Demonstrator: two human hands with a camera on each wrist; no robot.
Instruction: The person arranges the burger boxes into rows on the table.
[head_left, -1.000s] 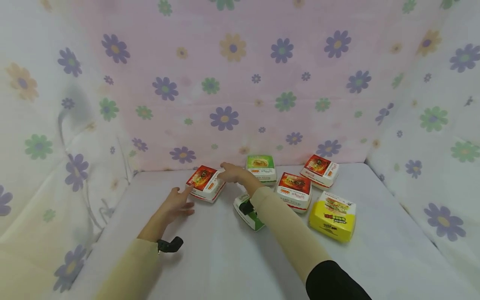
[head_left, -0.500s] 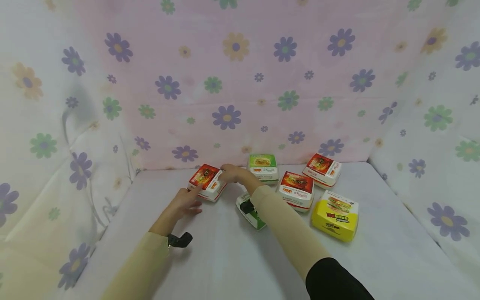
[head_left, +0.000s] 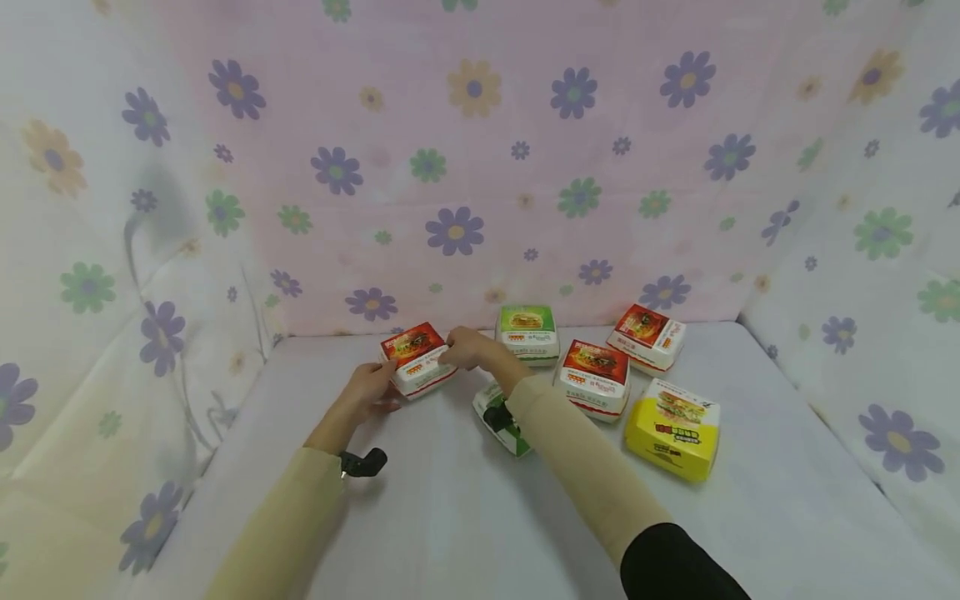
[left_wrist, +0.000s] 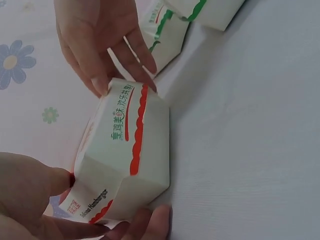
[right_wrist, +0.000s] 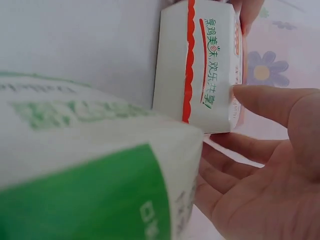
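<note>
Together, both hands have hold of a white cardboard burger box with a red, picture-printed lid (head_left: pixel 414 348), at the far left of the white-covered worktop (head_left: pixel 435 517), near the back. The left hand (head_left: pixel 366 388) is partly closed around the box's left end, thumb at the lid's edge and fingers curled low against the side. The right hand (head_left: pixel 468 348) pinches the opposite end, its thumb on the upper edge and its longer, gently bent fingers against the side. Whether the box's base touches the worktop, I cannot tell.

Just right of the right hand stands a white box with a green lid (head_left: pixel 527 323). Nearer the person, a green-and-white box (head_left: pixel 516 442) lies partly hidden by the beige right sleeve (head_left: pixel 577 462). Further right are a second red-lidded white box (head_left: pixel 592 379), a third one behind it (head_left: pixel 647 337), set askew, and a bright yellow burger box (head_left: pixel 672 429) in front. Behind the worktop hangs a pink fabric backdrop (head_left: pixel 405 117) printed with purple, green and orange flowers.
</note>
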